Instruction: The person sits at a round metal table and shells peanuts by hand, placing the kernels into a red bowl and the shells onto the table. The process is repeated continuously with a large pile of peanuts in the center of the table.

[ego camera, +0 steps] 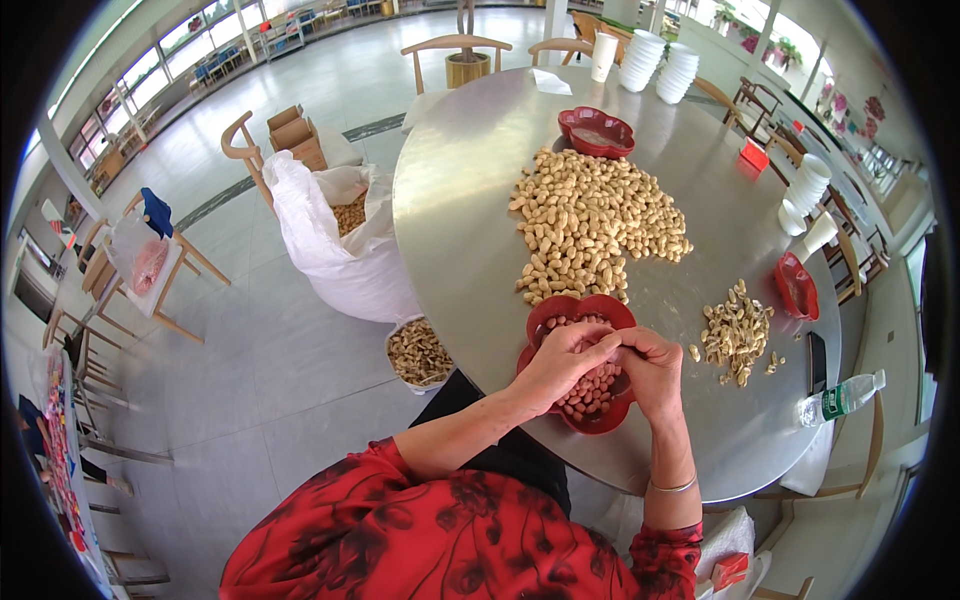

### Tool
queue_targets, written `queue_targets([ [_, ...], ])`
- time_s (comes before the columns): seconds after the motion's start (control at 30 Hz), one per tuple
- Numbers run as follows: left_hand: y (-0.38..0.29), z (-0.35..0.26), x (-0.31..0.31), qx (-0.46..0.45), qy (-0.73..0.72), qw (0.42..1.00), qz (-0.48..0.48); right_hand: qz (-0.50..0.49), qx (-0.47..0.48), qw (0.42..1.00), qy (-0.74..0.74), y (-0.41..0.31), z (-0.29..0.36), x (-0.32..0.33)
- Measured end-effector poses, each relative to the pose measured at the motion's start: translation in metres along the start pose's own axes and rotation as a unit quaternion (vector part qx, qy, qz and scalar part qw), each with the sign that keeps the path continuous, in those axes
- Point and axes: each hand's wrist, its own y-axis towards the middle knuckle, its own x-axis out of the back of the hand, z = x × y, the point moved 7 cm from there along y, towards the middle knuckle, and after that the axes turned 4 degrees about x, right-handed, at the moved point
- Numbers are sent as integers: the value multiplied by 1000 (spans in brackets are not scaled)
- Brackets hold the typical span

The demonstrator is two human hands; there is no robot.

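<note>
My left hand [564, 358] and my right hand [654, 367] meet over a red flower-shaped bowl [596, 426]. Their fingertips are pinched together, and the fingers hide whatever lies between them. Inside the bowl are shelled peanut kernels [585, 396] with pinkish skins. Just beyond the bowl's far rim spreads a large heap of unshelled peanuts [592, 217]. To the right of my right hand lies a smaller pile of broken peanut shells [736, 330]. All of this rests on a round metal-topped table [465, 247].
Left of the table stand a white sack of peanuts [341, 274] and a bucket of shells [420, 356]. Another red bowl [596, 135], stacked white bowls [643, 60], a phone [817, 364] and a water bottle [840, 400] are on the tabletop. A wooden chair [244, 150] stands beyond the sack.
</note>
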Motion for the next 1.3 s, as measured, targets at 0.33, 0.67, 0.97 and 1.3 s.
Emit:
queue_targets([
  [0.33, 0, -15, -5, -110, 308, 944, -45, -27, -64, 995, 68, -4, -7, 2],
  [0.67, 5, -10, -3, -146, 273, 949, -65, -63, -44, 995, 65, -5, -8, -2],
  [0.97, 12, 6, 9, 131, -88, 984, 81, -41, -25, 996, 75, -3, -9, -4],
  [1.3, 8, 6, 11, 157, -129, 970, 133, 14, 39, 999, 20, 0, -3, -5],
])
